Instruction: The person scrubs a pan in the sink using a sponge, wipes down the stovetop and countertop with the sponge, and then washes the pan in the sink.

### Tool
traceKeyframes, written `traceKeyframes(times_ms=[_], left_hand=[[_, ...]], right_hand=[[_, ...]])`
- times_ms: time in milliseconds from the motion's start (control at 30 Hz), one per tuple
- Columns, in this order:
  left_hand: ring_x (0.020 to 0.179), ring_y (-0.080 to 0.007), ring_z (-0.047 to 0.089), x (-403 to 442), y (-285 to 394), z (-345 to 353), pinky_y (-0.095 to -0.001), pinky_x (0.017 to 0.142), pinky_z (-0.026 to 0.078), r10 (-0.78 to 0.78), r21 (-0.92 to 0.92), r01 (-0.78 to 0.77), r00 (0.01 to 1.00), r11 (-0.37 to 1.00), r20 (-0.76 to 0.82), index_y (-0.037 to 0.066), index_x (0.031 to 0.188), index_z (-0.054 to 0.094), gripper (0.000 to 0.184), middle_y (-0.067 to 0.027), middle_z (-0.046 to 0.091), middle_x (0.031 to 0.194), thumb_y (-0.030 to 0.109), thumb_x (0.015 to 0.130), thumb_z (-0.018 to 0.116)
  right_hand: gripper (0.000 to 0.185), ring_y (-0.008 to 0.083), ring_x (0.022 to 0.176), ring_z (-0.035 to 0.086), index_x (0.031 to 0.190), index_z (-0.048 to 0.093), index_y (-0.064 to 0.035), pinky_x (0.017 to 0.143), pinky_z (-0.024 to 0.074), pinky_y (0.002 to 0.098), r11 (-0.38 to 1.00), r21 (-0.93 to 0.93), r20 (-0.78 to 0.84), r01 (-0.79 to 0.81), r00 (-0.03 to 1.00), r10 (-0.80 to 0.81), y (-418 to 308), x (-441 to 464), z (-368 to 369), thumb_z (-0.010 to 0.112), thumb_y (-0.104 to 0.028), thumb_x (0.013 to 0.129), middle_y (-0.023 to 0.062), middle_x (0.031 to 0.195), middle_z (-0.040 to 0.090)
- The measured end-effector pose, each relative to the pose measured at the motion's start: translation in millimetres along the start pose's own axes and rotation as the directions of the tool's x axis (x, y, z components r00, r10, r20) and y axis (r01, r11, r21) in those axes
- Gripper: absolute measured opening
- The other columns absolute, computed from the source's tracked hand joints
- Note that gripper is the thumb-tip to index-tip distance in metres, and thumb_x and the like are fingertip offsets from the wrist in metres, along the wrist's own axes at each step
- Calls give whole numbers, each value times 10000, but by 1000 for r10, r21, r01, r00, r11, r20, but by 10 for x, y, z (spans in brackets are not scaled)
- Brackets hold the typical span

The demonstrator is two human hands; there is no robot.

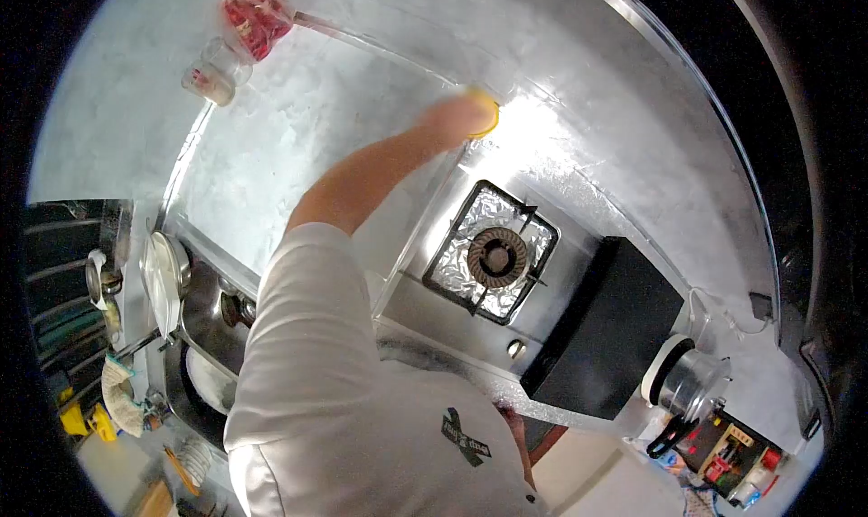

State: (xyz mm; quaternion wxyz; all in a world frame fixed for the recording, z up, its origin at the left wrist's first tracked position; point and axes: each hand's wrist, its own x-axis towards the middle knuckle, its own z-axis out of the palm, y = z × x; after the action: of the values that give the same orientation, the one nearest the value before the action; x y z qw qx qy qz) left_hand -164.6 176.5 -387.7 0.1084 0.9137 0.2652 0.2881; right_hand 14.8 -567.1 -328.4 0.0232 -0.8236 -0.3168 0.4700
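Presumably to press it down, the left hand [455, 122] covers a yellow-edged item [493, 113] at twelve o'clock from the burner [496, 256], though blur means I cannot tell whether the fingers grip it.

The counter [262, 146] looks smooth, the stove [432, 307] shiny metal — the foil [454, 250] crinkled.

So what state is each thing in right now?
Round yellow-edged thing: partly hidden behind the left fingers, which are blurred.
Round brown metal burner: no flame visible.
Shiny silver foil: crinkled, spread around the burner.
Round steel knob: setting unclear.
Large black rectangular block: hiding part of the steel stove.
Clear plastic bag: red contents inside, seal unclear.
Clear cylindrical container: something pale inside.
Shiny steel vessel with black handle: lid unclear.
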Motion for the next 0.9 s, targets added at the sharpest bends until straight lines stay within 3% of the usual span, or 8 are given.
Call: traceKeyframes(times_ms=[133, 200, 333, 433, 533, 633, 767, 900], left_hand=[[1123, -305, 552, 79, 137, -227, -416, 967, 474, -232, 39, 229, 949, 973, 214, 146, 1205, 604, 354, -111, 575, 1239, 135, 855, 549], [1136, -298, 544, -28, 21, -488, -416, 975, 470, 75, 206, -125, 969, 971, 236, 136, 1214, 598, 356, -106, 571, 1257, 141, 863, 536], [1157, -236, 534, -35, 66, -1076, -376, 962, 471, -47, 425, -135, 919, 895, 392, 163, 1173, 599, 301, -24, 565, 1247, 154, 886, 513], [1149, -236, 537, -66, -81, -780, -358, 933, 495, -184, 381, 53, 931, 923, 315, 146, 1174, 597, 320, -33, 561, 1242, 144, 861, 529], [1140, -237, 540, 63, 166, -629, -359, 922, 502, 153, 215, -199, 965, 956, 215, 128, 1169, 605, 326, -48, 562, 1234, 135, 849, 542], [1156, -297, 539, 158, 372, -576, -405, 972, 472, 0, 255, -89, 945, 963, 328, 151, 1199, 600, 341, -114, 570, 1231, 182, 868, 527], [1154, -303, 543, 125, 119, -652, -417, 966, 472, 36, 188, -113, 927, 976, 372, 127, 1196, 600, 341, -126, 568, 1235, 183, 866, 537], [1165, -316, 534, -227, -521, -832, -451, 977, 454, -253, 364, 130, 915, 922, 313, 104, 1232, 556, 364, -148, 562, 1240, 189, 880, 512]], right_hand=[[322, 407, 885, 634, 1088, 635, -66, 733, 509, 452, 992, 109, -85, 71, 994, -61, 938, 293, 501, 544, -323, 916, 215, 1061, 652], [315, 407, 865, 629, 1114, 617, -72, 719, 507, 456, 995, 83, -46, 48, 998, -45, 692, 248, 367, 539, -306, 918, 207, 1067, 646], [313, 406, 827, 619, 1166, 582, -82, 692, 505, 465, 999, 9, 57, -40, 998, 39, -124, -4, -25, 531, -272, 923, 193, 1079, 635], [316, 414, 805, 616, 1131, 590, -65, 675, 503, 468, 960, -60, -57, 273, 959, -277, 105, 60, 148, 545, -291, 914, 195, 1039, 639], [318, 418, 848, 620, 1107, 601, -60, 700, 501, 471, 980, -54, -26, 190, 981, -192, 374, 142, 282, 547, -304, 909, 205, 1004, 650], [329, 426, 899, 622, 1073, 625, -84, 725, 500, 487, 998, 54, -27, 41, 999, -40, 209, 120, 156, 555, -355, 900, 225, 950, 662], [363, 430, 911, 623, 1064, 639, -87, 737, 503, 485, 985, 91, -92, 150, 986, -142, 245, 129, 185, 562, -396, 889, 240, 975, 660], [424, 415, 929, 630, 1045, 647, -48, 762, 506, 474, 991, 132, -42, -28, 999, 34, 312, 140, 286, 578, -430, 875, 237, 1004, 664]])
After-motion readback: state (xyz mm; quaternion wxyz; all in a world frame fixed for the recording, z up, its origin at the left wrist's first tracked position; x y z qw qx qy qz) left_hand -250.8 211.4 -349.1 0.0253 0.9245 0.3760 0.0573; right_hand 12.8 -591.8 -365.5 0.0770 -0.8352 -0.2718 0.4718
